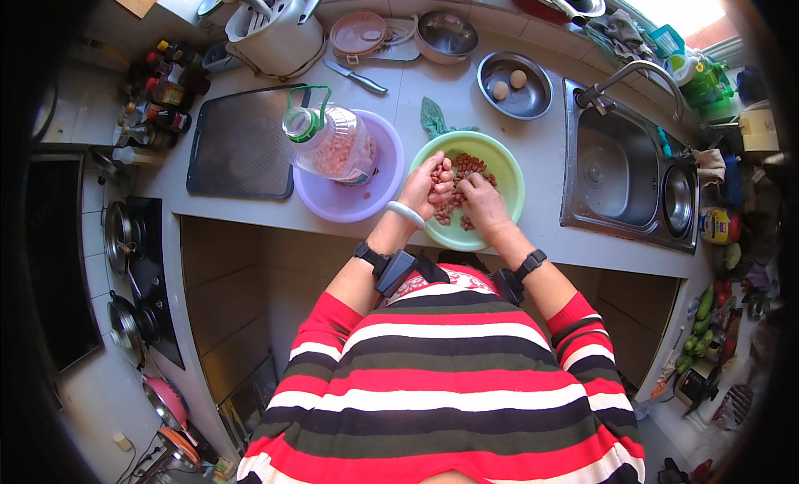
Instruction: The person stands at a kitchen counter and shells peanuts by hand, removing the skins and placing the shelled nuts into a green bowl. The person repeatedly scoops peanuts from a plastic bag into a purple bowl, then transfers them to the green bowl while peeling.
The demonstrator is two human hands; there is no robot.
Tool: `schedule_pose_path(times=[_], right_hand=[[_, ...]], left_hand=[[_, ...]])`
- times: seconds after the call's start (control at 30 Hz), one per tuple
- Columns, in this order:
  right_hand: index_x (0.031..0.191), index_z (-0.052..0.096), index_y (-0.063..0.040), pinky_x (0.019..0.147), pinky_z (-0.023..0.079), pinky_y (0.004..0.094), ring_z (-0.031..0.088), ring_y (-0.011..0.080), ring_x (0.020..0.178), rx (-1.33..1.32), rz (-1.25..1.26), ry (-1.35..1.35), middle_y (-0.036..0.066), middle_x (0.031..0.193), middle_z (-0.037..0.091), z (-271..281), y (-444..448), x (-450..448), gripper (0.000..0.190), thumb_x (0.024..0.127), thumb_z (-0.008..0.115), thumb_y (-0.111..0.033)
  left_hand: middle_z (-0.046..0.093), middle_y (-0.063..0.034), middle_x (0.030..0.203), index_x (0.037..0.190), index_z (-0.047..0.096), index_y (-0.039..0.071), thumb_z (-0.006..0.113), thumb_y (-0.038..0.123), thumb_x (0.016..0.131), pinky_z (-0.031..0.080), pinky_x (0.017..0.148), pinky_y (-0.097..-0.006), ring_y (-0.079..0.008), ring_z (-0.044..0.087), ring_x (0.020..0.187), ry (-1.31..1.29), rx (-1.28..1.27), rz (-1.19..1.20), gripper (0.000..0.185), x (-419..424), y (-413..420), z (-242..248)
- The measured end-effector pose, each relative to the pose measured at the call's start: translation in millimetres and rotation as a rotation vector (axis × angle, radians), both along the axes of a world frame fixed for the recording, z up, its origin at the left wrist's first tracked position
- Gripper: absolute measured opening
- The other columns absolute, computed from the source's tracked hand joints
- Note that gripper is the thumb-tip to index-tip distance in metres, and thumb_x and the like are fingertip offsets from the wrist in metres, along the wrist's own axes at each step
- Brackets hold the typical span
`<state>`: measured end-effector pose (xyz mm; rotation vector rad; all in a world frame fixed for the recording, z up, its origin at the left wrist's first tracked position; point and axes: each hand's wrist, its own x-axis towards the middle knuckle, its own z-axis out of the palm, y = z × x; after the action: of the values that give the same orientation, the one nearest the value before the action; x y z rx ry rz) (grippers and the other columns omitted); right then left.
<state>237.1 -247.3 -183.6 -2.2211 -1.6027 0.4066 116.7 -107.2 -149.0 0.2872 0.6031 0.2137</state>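
My left hand (429,187) is cupped around some reddish peanut kernels over the left part of a light green plastic basin (515,200). Inside the same basin, the fingers of my right hand (484,200) reach down among loose peanut kernels (468,164); whether they pinch any is hidden. To the left, a purple plastic basin (306,200) holds a large clear plastic bottle (331,144) with a green handle and an uncapped mouth, partly filled with peanut kernels. One loose kernel lies on that basin's floor. A green mesh cloth (434,117) touches the counter behind the green basin.
A dark cutting board (240,147) lies left of the basins, with a knife (356,77) behind. A steel bowl (515,100) with two eggs (509,85) stands at the back, near the sink (615,159) on the right. Sauce bottles (165,94) and a stove (153,259) are at left.
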Motion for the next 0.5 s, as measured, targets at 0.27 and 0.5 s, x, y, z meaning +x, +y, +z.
schedule_pose_path(times=[0.27,0.5], right_hand=[[0.095,0.067,0.000,0.072,0.057,0.0318,0.069,0.0202,0.077,0.207,-0.201,0.558,0.012,0.089,0.071,58.6,6.0,20.2,0.014,0.082,0.072,0.002],[0.099,0.068,-0.002,0.078,0.057,0.0325,0.068,0.0185,0.096,0.352,0.155,0.199,0.010,0.105,0.071,138.4,23.9,5.2,0.013,0.086,0.072,-0.004]], left_hand=[[0.070,-0.0137,0.100,0.100,0.063,0.001,0.052,0.021,0.105,0.055,0.062,-0.0217,-0.0173,0.067,0.084,0.036,-0.129,0.196,0.023,1.9,-1.8,-14.5],[0.068,-0.0169,0.115,0.117,0.061,-0.003,0.041,0.025,0.109,0.058,0.093,-0.0363,-0.0236,0.067,0.103,-0.150,-0.151,0.165,0.035,13.1,-10.5,-16.6]])
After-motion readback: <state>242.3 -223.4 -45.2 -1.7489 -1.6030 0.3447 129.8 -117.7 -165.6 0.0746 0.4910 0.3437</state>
